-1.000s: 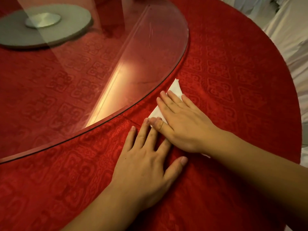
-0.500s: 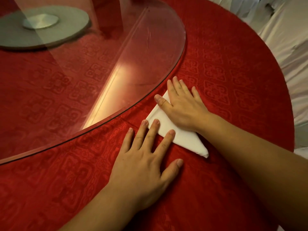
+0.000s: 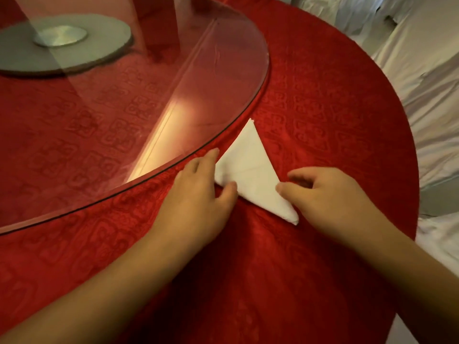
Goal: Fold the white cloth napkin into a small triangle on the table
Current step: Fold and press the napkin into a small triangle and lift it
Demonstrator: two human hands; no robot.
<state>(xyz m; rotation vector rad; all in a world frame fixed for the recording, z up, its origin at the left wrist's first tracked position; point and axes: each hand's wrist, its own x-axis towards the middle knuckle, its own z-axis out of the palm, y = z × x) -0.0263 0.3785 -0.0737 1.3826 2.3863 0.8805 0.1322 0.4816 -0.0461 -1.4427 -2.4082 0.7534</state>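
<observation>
The white cloth napkin [image 3: 250, 175] lies flat on the red tablecloth [image 3: 323, 115] as a small triangle, its top point near the glass rim. My left hand [image 3: 198, 192] sits at its left corner, with the thumb over the lower edge and the fingers along the upper edge, pinching that corner. My right hand [image 3: 327, 194] is at the napkin's right edge. Its thumb tip touches the edge and its fingers hang loosely curled over the tablecloth. The left corner is hidden under my left hand.
A round glass turntable [image 3: 154, 100] covers the table's middle, its rim just beyond the napkin, with a grey metal hub [image 3: 62, 43] underneath. The table's curved edge [image 3: 412, 150] runs on the right, with white draped fabric [image 3: 427, 70] beyond it.
Both hands have stopped pressing flat on the napkin. My right hand has slid off to the right edge and my left hand has moved to the left corner, so the whole triangle shows.
</observation>
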